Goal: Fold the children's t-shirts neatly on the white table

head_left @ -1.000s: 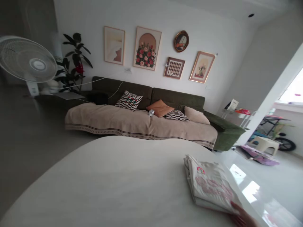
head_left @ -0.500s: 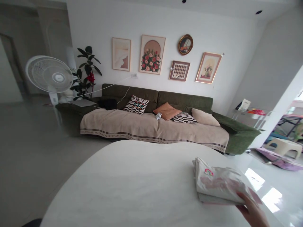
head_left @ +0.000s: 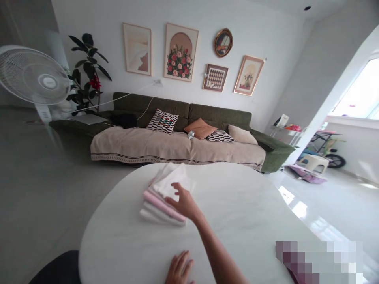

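A stack of folded clothes [head_left: 158,211], white and pink layers with a loose white piece on top, lies left of the middle on the pale round-edged table [head_left: 237,209]. The stack is slightly blurred. My right hand [head_left: 182,200] reaches over its right side, thumb and fingers apart and curved, gripping nothing. Whether its fingertips touch the cloth I cannot tell. Nearer the front, my left hand [head_left: 179,269] rests on the tabletop, fingers extended and nothing held.
Behind the table stands a green sofa [head_left: 266,157] with a beige cover and several cushions. A white fan [head_left: 35,77] and a potted plant [head_left: 89,71] are at left. Dark purple material [head_left: 291,256] shows beside a pixelated patch at lower right. A stool [head_left: 314,162] stands farther right.
The folded clothes held by my right hand at the table's right side now lie left of the middle, the hand open over them. My left hand has come into view. The camera has turned right.
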Motion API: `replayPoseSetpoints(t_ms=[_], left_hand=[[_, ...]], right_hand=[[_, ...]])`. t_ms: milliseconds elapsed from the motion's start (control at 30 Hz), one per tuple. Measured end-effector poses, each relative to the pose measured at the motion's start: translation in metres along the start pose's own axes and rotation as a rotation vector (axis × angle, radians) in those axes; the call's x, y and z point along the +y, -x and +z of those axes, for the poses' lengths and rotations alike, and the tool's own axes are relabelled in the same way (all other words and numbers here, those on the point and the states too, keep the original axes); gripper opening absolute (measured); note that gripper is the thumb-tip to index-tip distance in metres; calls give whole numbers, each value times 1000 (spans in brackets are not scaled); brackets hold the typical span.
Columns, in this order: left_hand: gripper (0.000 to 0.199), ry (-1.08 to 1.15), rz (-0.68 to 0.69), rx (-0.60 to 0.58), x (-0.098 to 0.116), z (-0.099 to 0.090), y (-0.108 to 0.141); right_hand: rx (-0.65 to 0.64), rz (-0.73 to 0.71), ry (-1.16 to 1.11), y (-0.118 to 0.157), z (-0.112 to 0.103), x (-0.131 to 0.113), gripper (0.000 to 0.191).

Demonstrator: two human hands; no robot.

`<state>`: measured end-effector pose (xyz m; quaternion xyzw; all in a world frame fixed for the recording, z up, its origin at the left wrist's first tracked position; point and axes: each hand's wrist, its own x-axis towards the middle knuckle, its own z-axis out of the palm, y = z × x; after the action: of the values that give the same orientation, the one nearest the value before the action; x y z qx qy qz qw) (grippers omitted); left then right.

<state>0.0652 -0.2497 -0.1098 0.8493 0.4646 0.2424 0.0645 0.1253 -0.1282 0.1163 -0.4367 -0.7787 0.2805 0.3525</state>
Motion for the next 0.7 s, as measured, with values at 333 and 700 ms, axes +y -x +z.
replayPoseSetpoints(t_ms=[333,700], left_hand=[[31,192,-306,371,-40,-113,-18],[48,-183,-452,88,-107,-136,-91]], right_hand=[[339,266,173,216,62,122,21],[383,235,284,243,79,133,35]])
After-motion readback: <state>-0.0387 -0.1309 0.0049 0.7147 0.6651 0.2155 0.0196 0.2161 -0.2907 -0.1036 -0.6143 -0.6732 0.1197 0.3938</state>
